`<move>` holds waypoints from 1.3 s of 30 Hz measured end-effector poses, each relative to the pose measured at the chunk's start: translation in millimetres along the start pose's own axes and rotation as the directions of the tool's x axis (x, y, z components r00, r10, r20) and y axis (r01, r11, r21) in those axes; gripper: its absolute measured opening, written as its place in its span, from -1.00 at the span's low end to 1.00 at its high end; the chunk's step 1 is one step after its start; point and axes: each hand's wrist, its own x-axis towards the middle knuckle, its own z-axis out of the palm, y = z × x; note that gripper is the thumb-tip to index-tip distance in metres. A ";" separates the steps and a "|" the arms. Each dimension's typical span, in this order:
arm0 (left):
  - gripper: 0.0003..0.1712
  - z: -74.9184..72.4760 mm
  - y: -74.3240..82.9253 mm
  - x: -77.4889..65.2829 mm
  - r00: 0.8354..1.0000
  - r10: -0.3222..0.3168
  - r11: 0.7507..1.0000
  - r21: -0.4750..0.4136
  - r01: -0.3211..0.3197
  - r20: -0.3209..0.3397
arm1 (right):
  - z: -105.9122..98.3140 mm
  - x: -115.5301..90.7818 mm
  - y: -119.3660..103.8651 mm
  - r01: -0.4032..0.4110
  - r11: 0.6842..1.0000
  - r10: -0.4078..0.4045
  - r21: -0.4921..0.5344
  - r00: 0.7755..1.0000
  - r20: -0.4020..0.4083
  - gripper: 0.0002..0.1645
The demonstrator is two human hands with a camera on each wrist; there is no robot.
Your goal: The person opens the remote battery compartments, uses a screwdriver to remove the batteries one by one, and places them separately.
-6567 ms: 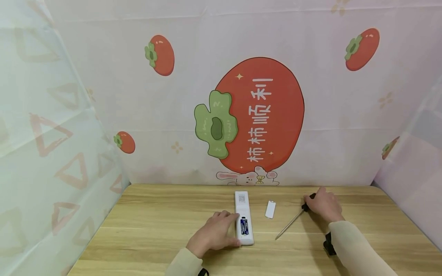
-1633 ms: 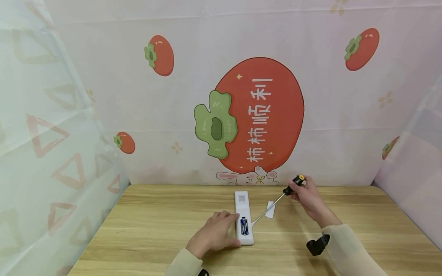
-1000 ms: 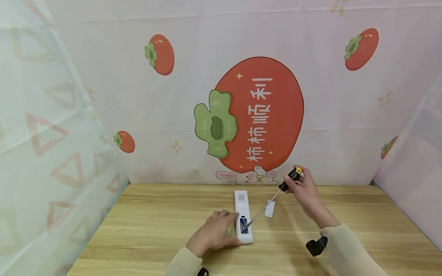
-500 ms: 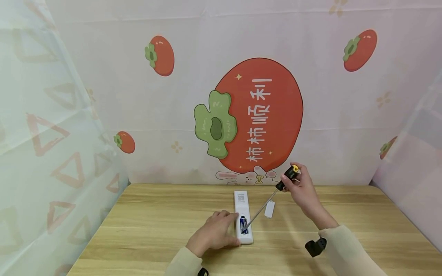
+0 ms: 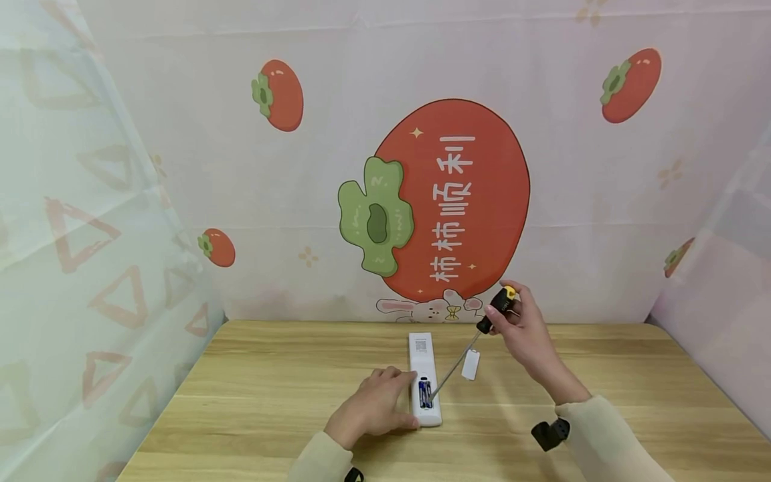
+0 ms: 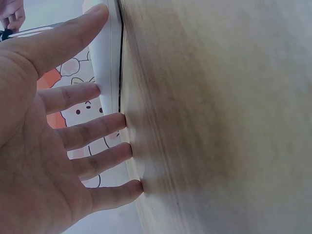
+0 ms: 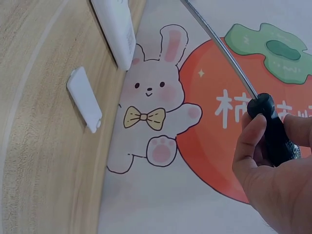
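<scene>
My left hand is spread wide, straight thumb and index finger touching the near-facing long side of the white remote control. The remote lies just to that hand's right, its long axis running away from me. My right hand, raised and farther from it, grips the screwdriver, whose shaft slopes down leftward to the batteries; contact I cannot tell. Below that hand, leftward, the cover lies on the table.
</scene>
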 end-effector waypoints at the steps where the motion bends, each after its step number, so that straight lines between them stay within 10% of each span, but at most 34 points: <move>1: -0.08 -0.1 0.0 -0.1 1.000 0.001 1.000 0.000 -0.001 -0.001 | 0.7 -0.2 -1.0 0.007 1.000 -0.007 -0.001 1.000 0.001 -0.30; 39: -0.08 0.8 -0.1 0.7 1.000 -0.011 1.000 -0.003 0.011 0.005 | 19.1 -0.3 -6.6 0.219 0.971 -0.227 -0.096 0.970 -0.083 -0.30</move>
